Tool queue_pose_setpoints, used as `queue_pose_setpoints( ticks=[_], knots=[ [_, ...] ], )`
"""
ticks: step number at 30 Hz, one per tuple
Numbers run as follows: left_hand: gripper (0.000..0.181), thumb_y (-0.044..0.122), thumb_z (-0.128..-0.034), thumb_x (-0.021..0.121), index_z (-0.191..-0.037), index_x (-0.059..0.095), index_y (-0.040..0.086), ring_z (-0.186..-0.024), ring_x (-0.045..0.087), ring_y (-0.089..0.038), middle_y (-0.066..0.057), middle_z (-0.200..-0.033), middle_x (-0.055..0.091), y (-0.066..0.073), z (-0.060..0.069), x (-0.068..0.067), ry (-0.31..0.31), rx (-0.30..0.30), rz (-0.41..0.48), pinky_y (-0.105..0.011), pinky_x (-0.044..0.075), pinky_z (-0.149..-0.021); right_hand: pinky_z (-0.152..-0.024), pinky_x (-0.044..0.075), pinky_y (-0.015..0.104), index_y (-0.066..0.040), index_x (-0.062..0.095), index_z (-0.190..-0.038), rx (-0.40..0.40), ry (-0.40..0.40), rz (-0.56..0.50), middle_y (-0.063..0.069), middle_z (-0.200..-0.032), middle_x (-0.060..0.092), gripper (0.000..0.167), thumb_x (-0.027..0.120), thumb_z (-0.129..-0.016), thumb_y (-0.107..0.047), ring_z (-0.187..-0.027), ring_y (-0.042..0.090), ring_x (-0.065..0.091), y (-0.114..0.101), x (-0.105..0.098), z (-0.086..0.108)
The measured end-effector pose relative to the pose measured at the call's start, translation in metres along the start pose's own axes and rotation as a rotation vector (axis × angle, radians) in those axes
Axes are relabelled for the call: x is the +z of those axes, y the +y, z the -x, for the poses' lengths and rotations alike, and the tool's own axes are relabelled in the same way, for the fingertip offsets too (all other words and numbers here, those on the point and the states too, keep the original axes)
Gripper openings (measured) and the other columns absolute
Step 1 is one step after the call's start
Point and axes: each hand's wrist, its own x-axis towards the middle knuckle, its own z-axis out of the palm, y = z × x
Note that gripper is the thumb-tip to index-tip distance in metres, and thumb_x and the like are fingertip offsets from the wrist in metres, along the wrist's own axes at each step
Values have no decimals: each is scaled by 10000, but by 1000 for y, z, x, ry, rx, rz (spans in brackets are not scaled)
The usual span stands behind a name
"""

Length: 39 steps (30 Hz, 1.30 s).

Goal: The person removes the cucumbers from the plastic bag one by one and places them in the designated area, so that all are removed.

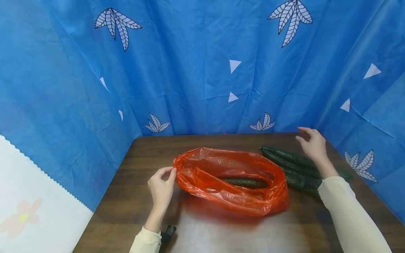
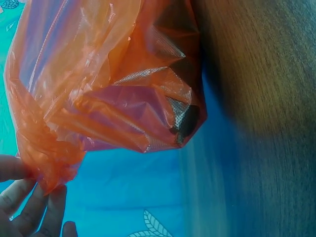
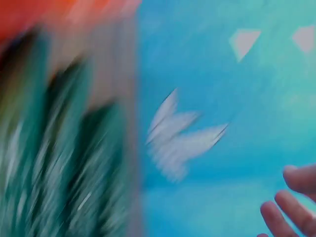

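My left hand pinches the left end of the rim of a red plastic bag. The bag's mouth gapes upward, and a dark green cucumber shows inside it. In the left wrist view, fingers and thumb hold the gathered rim of the film. To the right of the bag, several cucumbers lie side by side on the table, partly covered by the bag and the right forearm. Above their far end is my right hand, holding nothing, its fingers apart and loosely bent. The right wrist view is blurred.
The brown wooden table has a glossy patch at its front. A blue curtain with leaf prints hangs behind it and along both sides. White cloth covers the left. A small black object sits by the left wrist.
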Motion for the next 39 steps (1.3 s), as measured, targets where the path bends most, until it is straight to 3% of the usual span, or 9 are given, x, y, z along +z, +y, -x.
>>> queue_pose_setpoints(
  ticks=[3,5,7,12,16,20,25,30,39],
  knots=[
    [117,162,-869,740,-916,768,58,-795,696,-196,-75,-918,763,1,0,0,-6,0,5,-347,586,-736,-813,445,208,-50,569,-1313,-20,128,-108,180,-1239,597,365,552,-995,-228,-953,6,543,-39,-2,11],
    [118,158,-865,743,-913,768,54,-788,696,-202,-79,-907,763,2,0,0,-3,6,8,-344,582,-734,-755,398,86,-56,587,-1276,-61,150,-162,163,-1213,626,342,581,-981,-228,-891,-129,479,-65,-2,19],
    [112,148,-858,748,-906,768,49,-779,694,-208,-82,-894,762,2,0,-1,1,12,10,-324,575,-726,-743,394,32,-33,603,-1238,-131,137,-205,178,-1174,650,314,611,-964,-185,-878,-173,477,-87,2,28],
    [100,133,-847,758,-891,768,44,-772,696,-215,-84,-872,761,3,0,-2,10,28,16,-302,563,-724,-756,440,65,-21,645,-1158,-300,29,-228,151,-1087,674,244,657,-918,-60,-894,-43,567,-128,21,50],
    [92,123,-845,757,-882,769,40,-773,700,-229,-90,-860,761,4,0,-2,19,44,18,-312,548,-735,-810,541,265,-69,661,-1144,-367,-134,-184,88,-1092,678,237,660,-909,-40,-945,151,635,-149,46,67],
    [91,124,-846,756,-881,770,42,-771,697,-226,-89,-856,760,5,0,-2,22,40,18,-284,537,-733,-865,551,443,-85,675,-1127,-417,-274,-149,61,-1084,685,244,674,-890,-25,-986,233,642,-157,76,80],
    [90,123,-843,758,-875,769,40,-757,691,-220,-90,-848,758,4,0,-2,26,33,24,-326,552,-719,-874,554,420,-111,700,-1043,-451,-366,-112,11,-991,697,214,723,-848,-24,-931,195,644,-160,110,92],
    [81,111,-837,761,-869,770,37,-746,687,-230,-92,-839,757,3,1,-2,30,37,37,-458,553,-722,-826,566,375,-140,732,-959,-446,-394,-54,-29,-906,699,169,760,-820,-49,-845,152,632,-160,135,101],
    [73,101,-834,761,-864,769,35,-750,702,-242,-94,-828,755,3,3,-1,29,50,49,-449,563,-724,-836,554,398,-172,760,-970,-364,-367,63,-24,-919,704,179,793,-803,-116,-842,168,635,-151,165,106]
  ],
)
